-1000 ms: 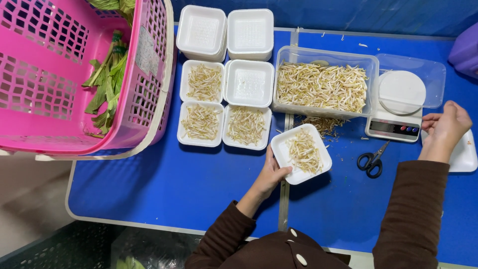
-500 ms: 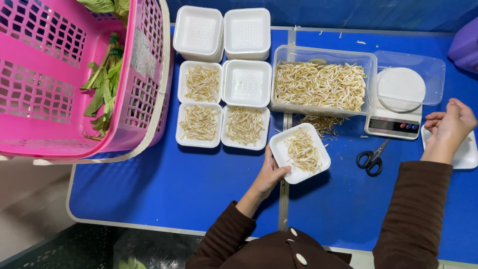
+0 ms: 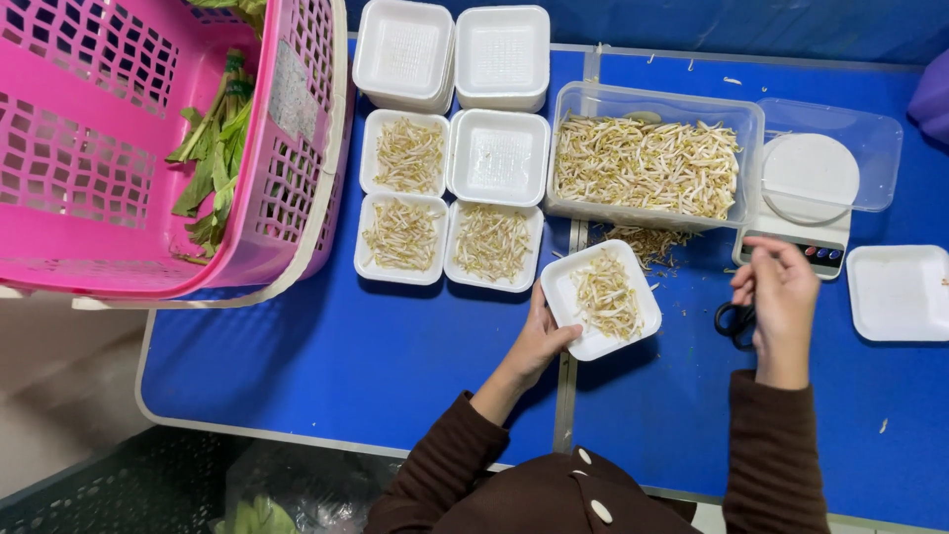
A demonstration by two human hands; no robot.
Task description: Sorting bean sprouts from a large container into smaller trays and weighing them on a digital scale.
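My left hand (image 3: 542,341) holds the sprout tray (image 3: 601,299) by its edge; my right hand (image 3: 781,297), grip loose and empty, hovers over scissors (image 3: 733,321).

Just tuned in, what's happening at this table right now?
A person is portioning bean sprouts into white foam trays. The left hand grips the edge of a part-filled tray on the blue table. The right hand hovers empty above black scissors, near the scale. Three filled trays sit beside the clear sprout bin.
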